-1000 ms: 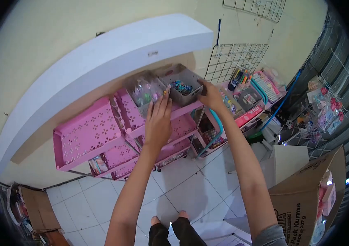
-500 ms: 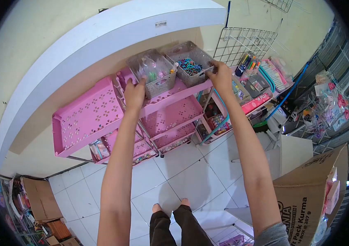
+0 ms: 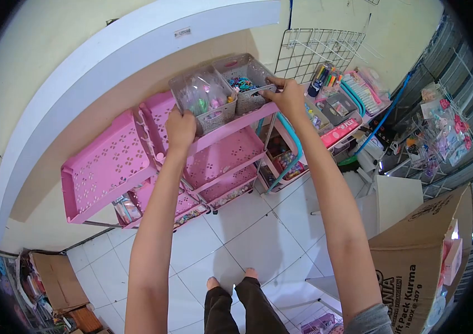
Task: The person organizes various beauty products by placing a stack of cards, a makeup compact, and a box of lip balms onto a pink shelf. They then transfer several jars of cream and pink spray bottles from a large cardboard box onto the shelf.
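Two grey plastic baskets stand side by side on the top tier of a pink trolley. The left basket holds clear plastic bags with green, pink and yellow items. Dark and turquoise beaded or band-like pieces lie in the right basket. My left hand is closed at the left basket's outer side, fingertips partly hidden. At the other end, my right hand grips the right basket's near right corner, with the thumb low on its front.
A second pink trolley adjoins on the left. To the right, a rack carries markers, trays and a pink box. A curved white shelf overhangs behind. A large cardboard box stands at the lower right.
The two baskets have come closer together, their sides now nearly touching. My left hand's fingers have curled more at the left basket, and the view has shifted slightly.
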